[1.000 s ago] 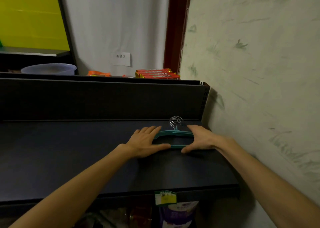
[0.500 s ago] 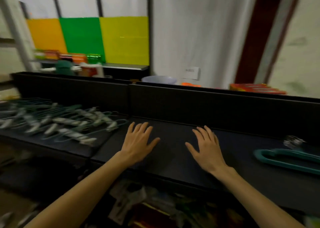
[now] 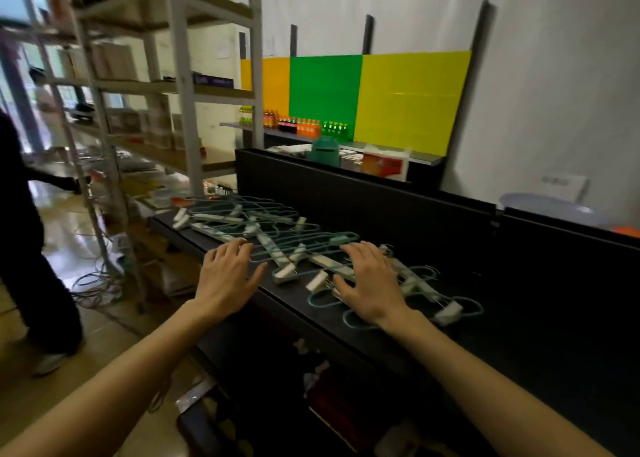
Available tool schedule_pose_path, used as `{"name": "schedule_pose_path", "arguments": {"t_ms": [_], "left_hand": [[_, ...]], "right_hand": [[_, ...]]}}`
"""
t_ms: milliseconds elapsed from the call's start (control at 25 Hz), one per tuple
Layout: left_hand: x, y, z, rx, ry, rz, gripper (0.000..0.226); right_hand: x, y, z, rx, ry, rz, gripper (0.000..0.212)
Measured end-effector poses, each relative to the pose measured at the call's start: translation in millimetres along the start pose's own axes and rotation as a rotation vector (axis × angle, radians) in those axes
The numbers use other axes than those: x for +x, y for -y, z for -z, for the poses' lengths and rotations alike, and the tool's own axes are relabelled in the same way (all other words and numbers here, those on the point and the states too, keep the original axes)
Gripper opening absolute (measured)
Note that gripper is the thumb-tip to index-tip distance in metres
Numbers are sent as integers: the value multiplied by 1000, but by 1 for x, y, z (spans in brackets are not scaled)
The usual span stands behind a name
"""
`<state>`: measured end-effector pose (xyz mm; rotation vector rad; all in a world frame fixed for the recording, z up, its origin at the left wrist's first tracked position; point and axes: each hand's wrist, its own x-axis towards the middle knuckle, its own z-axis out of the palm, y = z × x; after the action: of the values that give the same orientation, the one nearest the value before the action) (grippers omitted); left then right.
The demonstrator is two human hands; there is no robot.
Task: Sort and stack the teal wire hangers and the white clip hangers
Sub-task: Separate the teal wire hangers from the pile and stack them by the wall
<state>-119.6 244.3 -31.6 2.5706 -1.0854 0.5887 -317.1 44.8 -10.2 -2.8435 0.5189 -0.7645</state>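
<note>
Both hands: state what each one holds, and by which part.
Nothing is held. The left hand and right hand are spread flat, fingers straight, over the scattered hangers on the black shelf.

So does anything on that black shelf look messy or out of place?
Yes. The hangers lie in a loose, overlapping jumble along the black shelf, teal wire loops and white clip pieces crossing at different angles rather than stacked by kind. The left hand and right hand are spread flat over them. Nothing looks broken.
</note>
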Motion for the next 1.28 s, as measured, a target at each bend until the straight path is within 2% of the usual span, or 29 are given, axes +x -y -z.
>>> {"name": "schedule_pose_path", "arguments": {"t_ms": [120, 360, 600, 800, 920, 1000, 1080, 1200, 1280], "left_hand": [[54, 56, -18, 23, 1, -16, 57], [179, 147, -54, 96, 110, -111, 51], [270, 217, -98, 54, 134, -180, 51], [340, 253, -139, -99, 203, -241, 53], [373, 274, -161, -189, 377, -234, 69], [392, 288, -173, -212, 539, -266, 81], [398, 296, -182, -289, 631, -269, 81], [402, 300, -185, -407, 609, -320, 73], [406, 301, -186, -459, 540, -390, 78]], "right_hand": [[80, 20, -43, 10, 68, -29, 69], [237, 65, -125, -35, 368, -188, 99], [313, 90, -194, -98, 423, -308, 108], [335, 85, -214, -2, 321, -473, 98], [345, 97, -206, 102, 241, -618, 101], [352, 108, -204, 58, 182, -644, 99], [355, 121, -206, 11, 127, -667, 97], [351, 135, -216, -30, 50, -701, 94], [346, 138, -220, -49, -6, -721, 92]]}}
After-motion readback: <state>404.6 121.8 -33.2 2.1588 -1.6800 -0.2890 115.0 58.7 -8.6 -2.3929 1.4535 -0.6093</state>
